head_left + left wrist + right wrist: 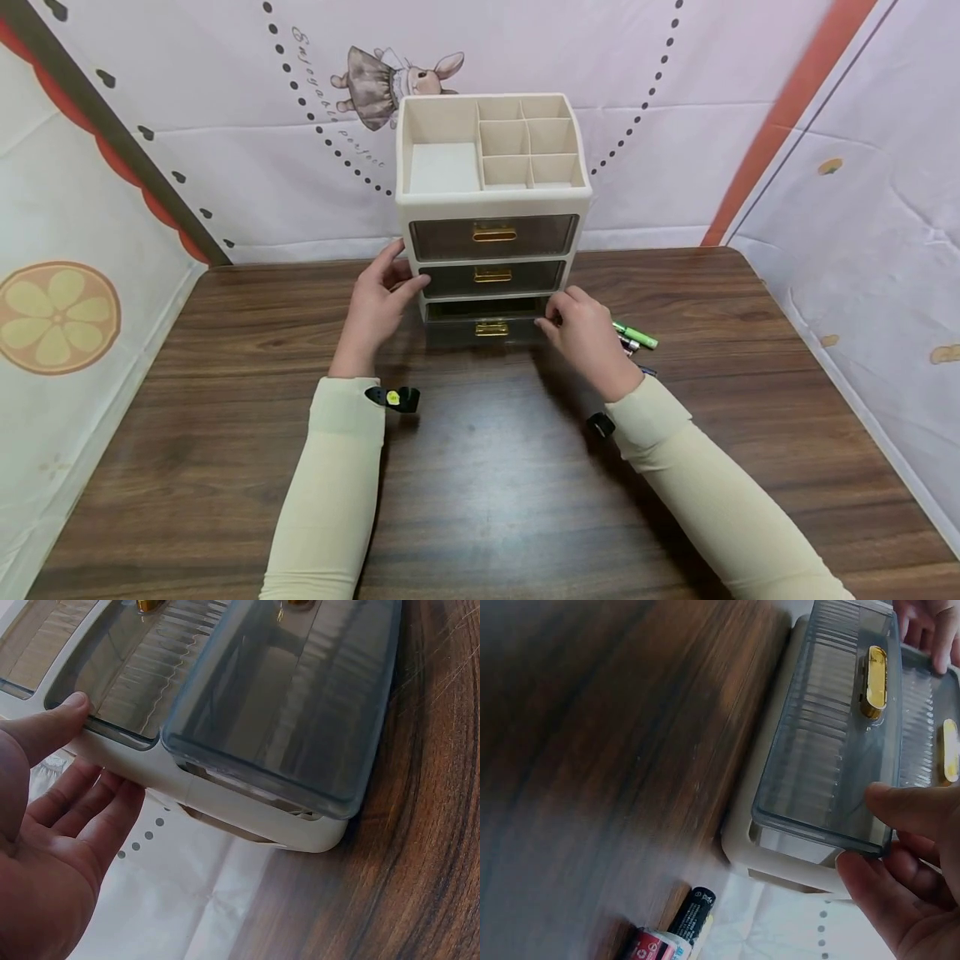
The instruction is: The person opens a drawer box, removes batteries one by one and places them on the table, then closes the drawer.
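Note:
A cream desktop organizer [495,200] stands at the back of the table, with three smoky clear drawers with gold handles below its divided top. Its bottom drawer [453,333] sticks out a little from the body. My left hand [375,304] grips the organizer's left side, thumb on the front frame and fingers along the side wall [202,796]. At the drawer's right front corner, my right hand [588,337] pinches the drawer, with the thumb on its front [855,765] and a finger against its side. The inside of this drawer is mostly dark in the head view.
Batteries lie right of the organizer, partly behind my right hand: a green one [637,335] in the head view, a black one [694,915] and a red one [649,946] in the right wrist view. A printed cloth [645,67] hangs behind the table [480,483].

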Available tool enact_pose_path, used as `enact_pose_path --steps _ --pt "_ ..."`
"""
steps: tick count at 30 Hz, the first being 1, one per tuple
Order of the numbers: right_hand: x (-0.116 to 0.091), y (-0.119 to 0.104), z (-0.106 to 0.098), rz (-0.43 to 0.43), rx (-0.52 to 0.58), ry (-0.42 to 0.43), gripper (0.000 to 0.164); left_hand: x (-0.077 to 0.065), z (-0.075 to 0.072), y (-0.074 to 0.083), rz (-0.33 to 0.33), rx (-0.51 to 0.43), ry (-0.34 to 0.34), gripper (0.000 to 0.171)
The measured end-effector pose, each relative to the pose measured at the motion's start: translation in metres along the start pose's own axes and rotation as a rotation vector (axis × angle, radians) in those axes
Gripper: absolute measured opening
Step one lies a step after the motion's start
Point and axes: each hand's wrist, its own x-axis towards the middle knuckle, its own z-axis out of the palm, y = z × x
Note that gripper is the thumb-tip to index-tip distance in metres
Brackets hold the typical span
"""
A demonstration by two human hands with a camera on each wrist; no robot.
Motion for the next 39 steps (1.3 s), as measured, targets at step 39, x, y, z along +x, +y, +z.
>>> enact_pose_path --steps 39 --pt "0.024 0.026 0.021 0.382 0.261 0.024 0.049 0.001 0.001 0.001 -0.019 0.006 0.006 0.061"
